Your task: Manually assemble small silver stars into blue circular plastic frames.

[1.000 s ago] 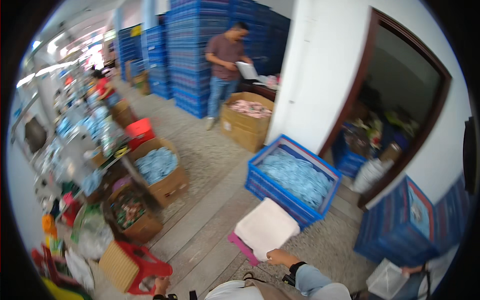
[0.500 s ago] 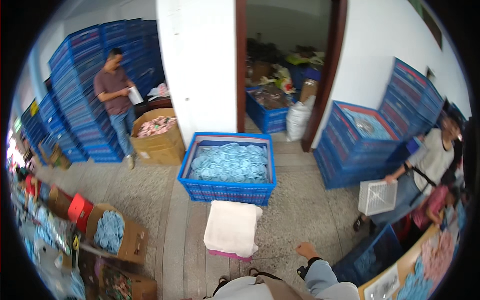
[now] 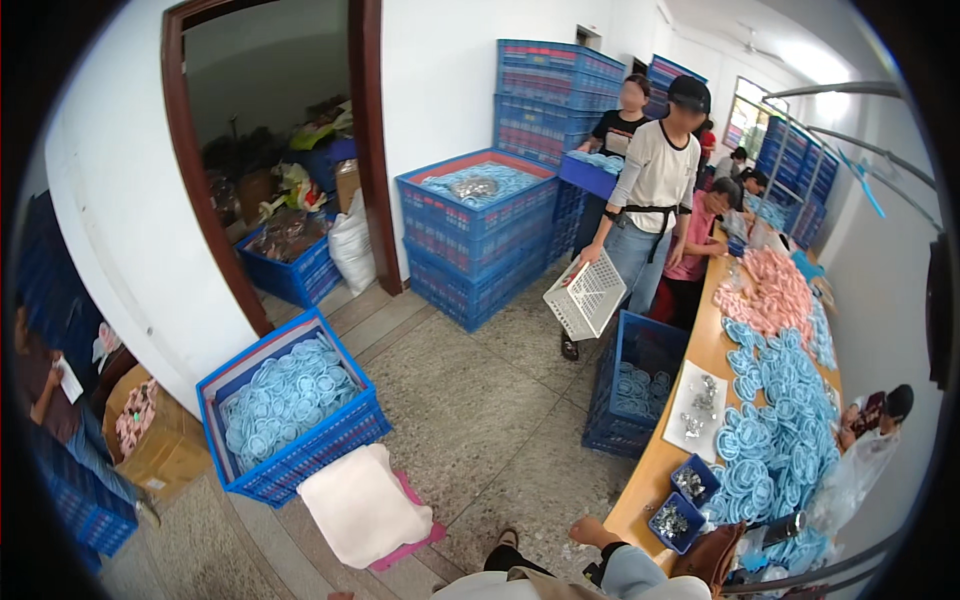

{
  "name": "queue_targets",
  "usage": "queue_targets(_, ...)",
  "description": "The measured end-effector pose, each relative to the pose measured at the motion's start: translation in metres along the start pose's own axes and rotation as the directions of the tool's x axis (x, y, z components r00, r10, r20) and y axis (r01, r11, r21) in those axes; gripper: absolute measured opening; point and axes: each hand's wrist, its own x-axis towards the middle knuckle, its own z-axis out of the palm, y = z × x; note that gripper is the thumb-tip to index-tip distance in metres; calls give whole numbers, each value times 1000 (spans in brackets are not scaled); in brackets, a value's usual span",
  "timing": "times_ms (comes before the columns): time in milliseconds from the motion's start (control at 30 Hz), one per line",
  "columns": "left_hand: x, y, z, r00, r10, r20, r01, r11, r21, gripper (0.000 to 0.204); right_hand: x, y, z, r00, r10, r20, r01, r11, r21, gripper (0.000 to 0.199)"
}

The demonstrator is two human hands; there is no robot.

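Note:
My right hand (image 3: 594, 532) hangs low at the bottom centre, close to the near left edge of the wooden table (image 3: 627, 497). Nothing shows in it, but its fingers point down and are mostly hidden from above. My left hand is out of view. Along the table lie piles of light blue rings (image 3: 770, 440) and pink rings (image 3: 768, 290). Two small blue bins (image 3: 676, 525) with shiny metal pieces stand nearest to my right hand. To my left is a stool with a white cloth cover (image 3: 358, 505) over a pink base.
A blue crate (image 3: 352, 418) full of light blue rings stands beyond the stool. Another crate (image 3: 600, 425) is against the table. A person holding a white basket (image 3: 588, 297) stands ahead, near stacked crates (image 3: 480, 255). Other people sit along the table. A doorway is at left.
My view has turned right, so the stool and ring-filled crate sit farther left and the table shows more fully. My right hand stays low, nearer the table edge.

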Motion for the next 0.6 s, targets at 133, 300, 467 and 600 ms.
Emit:
queue_targets(133, 21, 93, 25, 995, 98, -1, -98, 994, -50, 30, 2, -14, -33, 986, 33, -165, 39, 912, 409, 33)
queue_targets(300, 32, 209, 110, 936, 318, 152, -326, 945, 32, 34, 22, -2, -92, 952, -32, -303, 178, 865, 469, 29)
queue_targets(467, 17, 278, 132, 766, 471, 438, -643, 587, 492, 41, 40, 56, -95, 875, 161, -457, 88, 875, 476, 26)
queue_targets(600, 51, 253, 107, 784, 528, 328, -618, 610, 496, 42, 36, 66, -81, 858, 168, -485, 96, 876, 473, 23)
